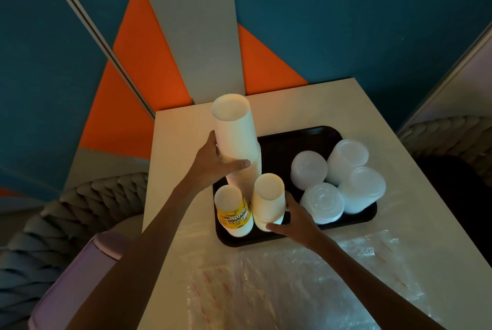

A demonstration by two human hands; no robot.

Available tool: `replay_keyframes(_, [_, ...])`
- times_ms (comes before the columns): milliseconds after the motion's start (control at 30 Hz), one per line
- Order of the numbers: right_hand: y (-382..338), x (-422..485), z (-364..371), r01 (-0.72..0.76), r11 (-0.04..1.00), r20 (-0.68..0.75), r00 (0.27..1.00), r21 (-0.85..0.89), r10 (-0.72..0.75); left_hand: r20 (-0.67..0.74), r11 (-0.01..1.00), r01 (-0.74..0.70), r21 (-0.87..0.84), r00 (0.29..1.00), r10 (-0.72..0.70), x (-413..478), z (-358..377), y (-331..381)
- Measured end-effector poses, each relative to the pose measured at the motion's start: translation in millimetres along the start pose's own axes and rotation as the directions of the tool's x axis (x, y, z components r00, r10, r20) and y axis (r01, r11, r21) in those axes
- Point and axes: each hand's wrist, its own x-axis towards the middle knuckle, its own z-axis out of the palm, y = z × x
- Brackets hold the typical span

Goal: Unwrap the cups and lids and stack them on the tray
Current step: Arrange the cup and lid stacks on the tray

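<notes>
this looks like a café or fast-food eatery, seen from a booth. a small pale worktop (292, 110) stands against a wall (346, 23) painted in bold teal, orange and grey shapes. seating flanks it: a chunky braided grey seat back (87, 204) and a lilac cushion (80, 276) on the left, another braided back (447, 132) on the right. on the worktop sits a black serving tray (287, 143) carrying takeaway stock: a tall cup stack (235, 130), a short cup stack (267, 199), a yellow-printed cup stack (234, 212) and piles of translucent plastic lids (308, 170).
</notes>
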Motion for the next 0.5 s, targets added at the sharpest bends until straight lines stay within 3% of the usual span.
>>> replay_keyframes(300, [-0.1, 0.1, 0.6, -0.024, 1.000, 0.013, 1.000, -0.006, 0.024, 0.048, 1.000, 0.005, 0.022, 0.999, -0.006, -8.8, -1.9, 4.0])
replay_keyframes(500, [-3.7, -1.1, -1.2, -0.021, 1.000, 0.035, 0.999, -0.012, 0.021, 0.043, 0.997, 0.013, -0.079, 0.999, -0.010, -24.9, -7.6, 6.6])
